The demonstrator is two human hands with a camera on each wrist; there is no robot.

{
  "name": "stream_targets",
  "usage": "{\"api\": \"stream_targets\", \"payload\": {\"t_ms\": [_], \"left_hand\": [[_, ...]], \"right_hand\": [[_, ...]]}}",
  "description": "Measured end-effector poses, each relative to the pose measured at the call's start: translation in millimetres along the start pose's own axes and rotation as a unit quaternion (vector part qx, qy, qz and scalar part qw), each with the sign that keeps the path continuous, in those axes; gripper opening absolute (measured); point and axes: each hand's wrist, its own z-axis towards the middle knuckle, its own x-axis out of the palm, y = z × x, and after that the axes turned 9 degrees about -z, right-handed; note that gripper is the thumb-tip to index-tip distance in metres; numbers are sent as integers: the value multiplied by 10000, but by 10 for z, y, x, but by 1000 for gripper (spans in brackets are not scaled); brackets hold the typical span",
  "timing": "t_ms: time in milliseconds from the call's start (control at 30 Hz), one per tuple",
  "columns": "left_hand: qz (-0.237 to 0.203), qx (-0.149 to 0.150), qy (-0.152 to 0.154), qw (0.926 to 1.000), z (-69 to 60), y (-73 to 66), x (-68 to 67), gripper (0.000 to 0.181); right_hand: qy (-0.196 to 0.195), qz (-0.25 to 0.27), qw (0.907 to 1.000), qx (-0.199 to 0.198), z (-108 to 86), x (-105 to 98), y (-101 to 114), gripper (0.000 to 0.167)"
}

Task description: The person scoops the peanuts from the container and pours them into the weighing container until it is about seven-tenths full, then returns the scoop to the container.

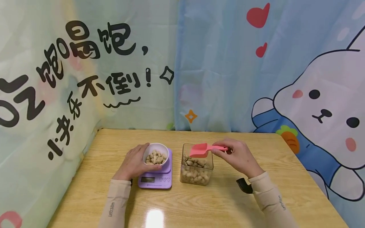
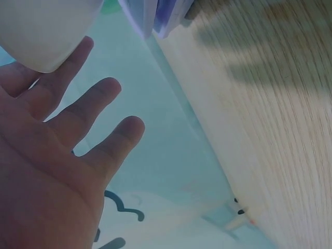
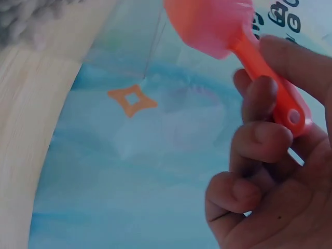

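My left hand point(image 1: 137, 163) holds a small white bowl point(image 1: 166, 148) of pale, peanut-like nuts point(image 1: 155, 157), with the thumb on its near side and fingers along its left. The bowl is over a purple kitchen scale point(image 1: 168, 174); in the left wrist view a gap shows between bowl point(image 2: 49, 31) and scale point(image 2: 163, 15). A pink scoop point(image 1: 199, 150) is pinched by its handle in my right hand point(image 1: 238, 156). Its blade hangs over a clear square container point(image 1: 182, 177), partly filled with similar nuts point(image 1: 195, 174). No nuts show in the scoop.
The wooden table point(image 1: 199, 209) ends at the back against a printed curtain point(image 1: 211, 95). Another printed cloth point(image 1: 37, 177) hangs along the left side. A black object point(image 1: 244, 186) shows beside the right wrist.
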Motion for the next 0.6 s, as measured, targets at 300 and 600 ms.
{"api": "stream_targets", "payload": {"t_ms": [300, 600], "left_hand": [[-24, -63, 1, 10000, -20, 38, -6, 122], [138, -53, 152, 9998, -23, 32, -6, 121]], "right_hand": [[517, -452, 9976, -83, -56, 283, -12, 17], [672, -845, 9941, 49, -103, 429, 33, 47]]}}
